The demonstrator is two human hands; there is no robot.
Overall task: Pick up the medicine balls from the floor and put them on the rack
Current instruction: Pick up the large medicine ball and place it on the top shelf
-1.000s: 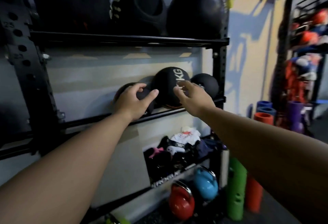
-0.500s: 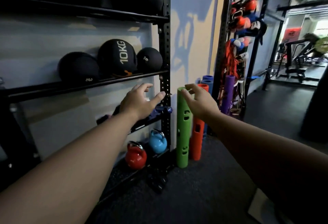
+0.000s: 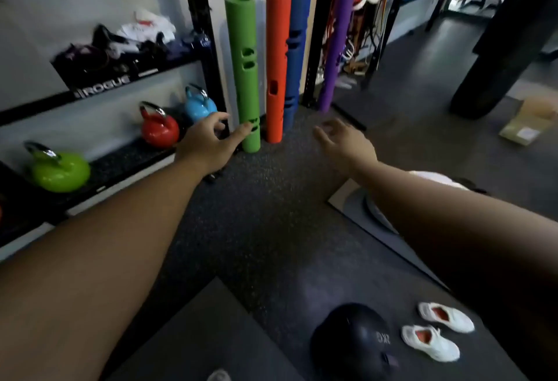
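A black medicine ball [image 3: 351,340] with pale lettering lies on the dark floor at the bottom right, below both arms. My left hand [image 3: 208,142] is stretched out with fingers apart and holds nothing; it hovers in front of the rack's [image 3: 102,91] lower shelves. My right hand [image 3: 344,142] is also empty and spread, held over the floor well above the ball. The rack's upper shelves with the other balls are out of view.
Green [image 3: 60,169], red [image 3: 160,130] and blue [image 3: 199,106] kettlebells sit on the rack's bottom shelf. Green [image 3: 244,69], orange [image 3: 276,63], blue and purple foam tubes stand against the wall. White shoes [image 3: 434,332] lie right of the ball; cardboard [image 3: 528,121] lies far right.
The view has swung down and right from the rack's ball shelf to the floor. Both empty hands came away from the shelved balls, and the ball on the floor came into view.
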